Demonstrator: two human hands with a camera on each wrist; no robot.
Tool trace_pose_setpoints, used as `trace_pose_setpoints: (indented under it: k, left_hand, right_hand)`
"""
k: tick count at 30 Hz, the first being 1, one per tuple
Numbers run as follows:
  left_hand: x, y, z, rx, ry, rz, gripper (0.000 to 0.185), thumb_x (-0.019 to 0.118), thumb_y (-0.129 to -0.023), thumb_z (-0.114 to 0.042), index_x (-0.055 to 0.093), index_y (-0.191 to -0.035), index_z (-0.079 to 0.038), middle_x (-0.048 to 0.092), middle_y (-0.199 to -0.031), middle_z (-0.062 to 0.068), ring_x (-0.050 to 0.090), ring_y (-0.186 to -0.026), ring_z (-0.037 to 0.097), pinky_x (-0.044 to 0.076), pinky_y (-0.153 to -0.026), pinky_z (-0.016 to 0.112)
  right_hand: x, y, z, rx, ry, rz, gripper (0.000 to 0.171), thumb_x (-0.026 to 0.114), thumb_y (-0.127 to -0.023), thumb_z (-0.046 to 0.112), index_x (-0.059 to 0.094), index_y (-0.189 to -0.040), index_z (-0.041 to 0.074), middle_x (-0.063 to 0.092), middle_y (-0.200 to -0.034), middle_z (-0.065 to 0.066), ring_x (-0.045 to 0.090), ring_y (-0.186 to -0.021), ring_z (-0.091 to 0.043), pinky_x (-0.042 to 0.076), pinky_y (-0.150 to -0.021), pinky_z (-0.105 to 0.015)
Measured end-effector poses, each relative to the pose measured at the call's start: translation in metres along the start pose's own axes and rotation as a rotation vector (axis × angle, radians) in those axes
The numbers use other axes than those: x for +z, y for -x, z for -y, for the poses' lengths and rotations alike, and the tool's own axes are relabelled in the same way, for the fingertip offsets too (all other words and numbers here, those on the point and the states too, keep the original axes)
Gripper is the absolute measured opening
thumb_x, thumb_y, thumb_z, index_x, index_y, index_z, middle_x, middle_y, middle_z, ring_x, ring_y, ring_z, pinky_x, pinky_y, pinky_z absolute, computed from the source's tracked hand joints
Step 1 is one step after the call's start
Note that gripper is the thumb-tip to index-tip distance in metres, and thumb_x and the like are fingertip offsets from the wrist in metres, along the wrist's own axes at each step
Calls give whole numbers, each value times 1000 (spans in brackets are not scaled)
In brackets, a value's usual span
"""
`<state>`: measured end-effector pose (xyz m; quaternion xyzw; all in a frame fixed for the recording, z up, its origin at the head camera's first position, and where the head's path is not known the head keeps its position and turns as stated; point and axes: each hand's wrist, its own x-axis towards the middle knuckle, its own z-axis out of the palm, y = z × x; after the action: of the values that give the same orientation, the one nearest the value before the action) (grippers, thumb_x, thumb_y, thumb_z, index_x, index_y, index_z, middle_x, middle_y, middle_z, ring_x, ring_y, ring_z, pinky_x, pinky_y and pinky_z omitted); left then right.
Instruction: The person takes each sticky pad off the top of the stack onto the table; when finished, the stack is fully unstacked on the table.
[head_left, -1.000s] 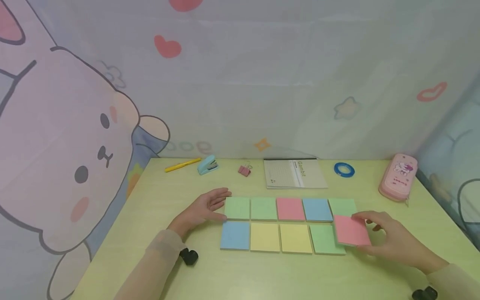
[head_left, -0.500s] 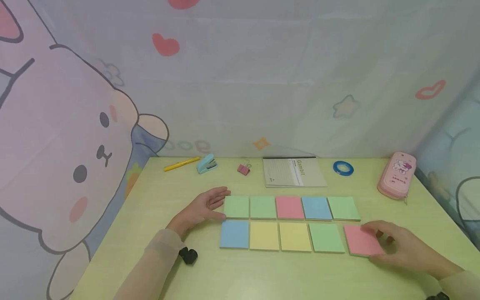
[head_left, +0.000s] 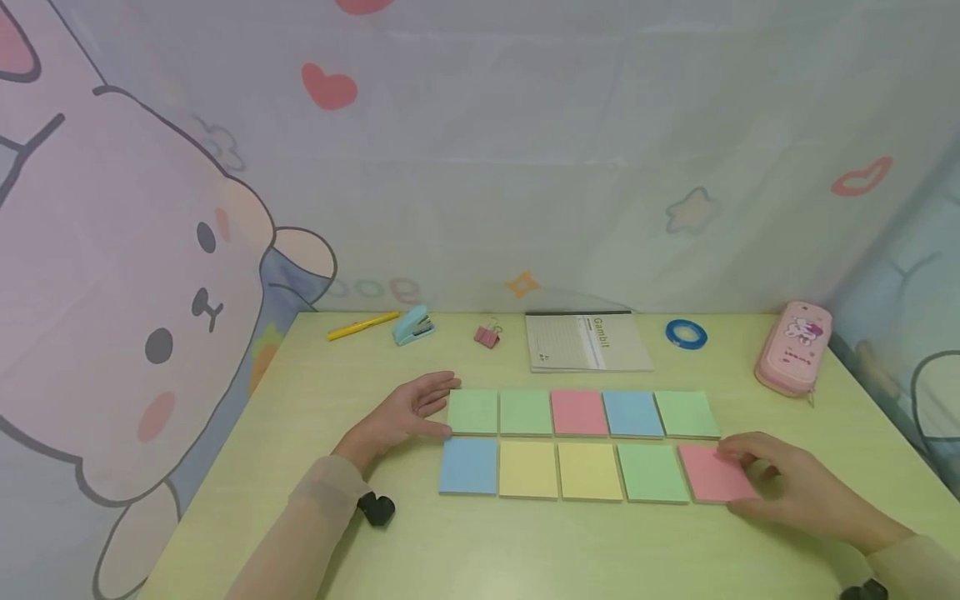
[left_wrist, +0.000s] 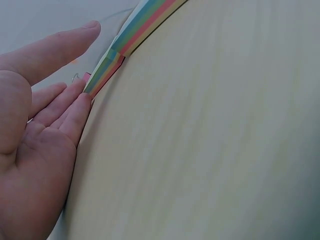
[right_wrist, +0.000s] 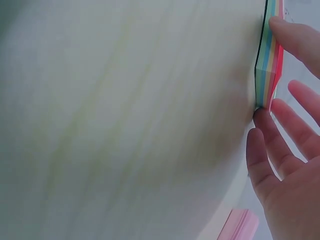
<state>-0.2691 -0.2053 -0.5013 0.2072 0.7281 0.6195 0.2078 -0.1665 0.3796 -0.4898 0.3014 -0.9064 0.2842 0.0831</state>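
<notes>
Two rows of square sticky note pads lie on the table, green, pink, blue and yellow on top. At the right end of the front row is a pink sticky note pad. My right hand pinches it, thumb on its near edge and fingers at its far corner. Its striped side shows in the right wrist view. My left hand rests at the left end of the rows, fingers extended beside the back green pad and thumb tip near the blue pad. In the left wrist view the left fingertips meet striped pad edges.
Along the back of the table lie a yellow pen, a light blue stapler, a pink binder clip, a notebook, a blue tape roll and a pink pencil case. A printed curtain hangs behind.
My right hand has brought the pink pad down from over the green pads to the right end of the front row, then slid it left against its neighbour. The left hand stays put.
</notes>
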Motion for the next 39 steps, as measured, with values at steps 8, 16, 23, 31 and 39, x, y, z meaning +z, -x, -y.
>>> trace_pose_setpoints:
  k: [8, 16, 23, 31, 39]
  left_hand:
    - [0, 0, 0, 7, 10, 3, 97, 85, -87, -1, 27, -165, -4, 36, -168, 14, 31, -157, 33, 36, -122, 31]
    - [1, -1, 1, 1, 6, -2, 97, 84, -87, 1, 27, -165, -3, 36, -168, 15, 31, -157, 33, 35, -123, 33]
    - [1, -1, 0, -5, 4, -11, 96, 84, -87, 1, 28, -165, -3, 37, -168, 15, 32, -157, 33, 35, -123, 33]
    - [1, -1, -1, -2, 3, -9, 96, 83, -87, 2, 27, -165, -2, 36, -168, 16, 31, -157, 33, 34, -123, 33]
    - [2, 1, -2, 1, 9, -12, 95, 83, -87, 2, 27, -165, -2, 35, -168, 16, 31, -157, 34, 34, -124, 34]
  right_hand:
    - [2, -1, 0, 28, -15, 17, 65, 100, -71, 23, 67, -127, 17, 67, -119, 4, 59, -96, -3, 56, -73, -23]
    - [2, -1, -2, 35, -23, 23, 65, 100, -71, 24, 66, -127, 17, 67, -118, 5, 59, -97, -3, 57, -73, -23]
    - [2, -1, -2, 45, -21, 27, 66, 100, -72, 25, 66, -128, 17, 67, -119, 5, 59, -98, -2, 56, -74, -23]
    - [3, -2, -2, 45, -21, 26, 66, 99, -72, 23, 66, -128, 16, 67, -118, 5, 59, -97, -2, 56, -74, -23]
    - [1, -3, 0, 33, -10, 22, 66, 100, -71, 24, 66, -128, 15, 67, -119, 4, 60, -98, -2, 57, -75, -24]
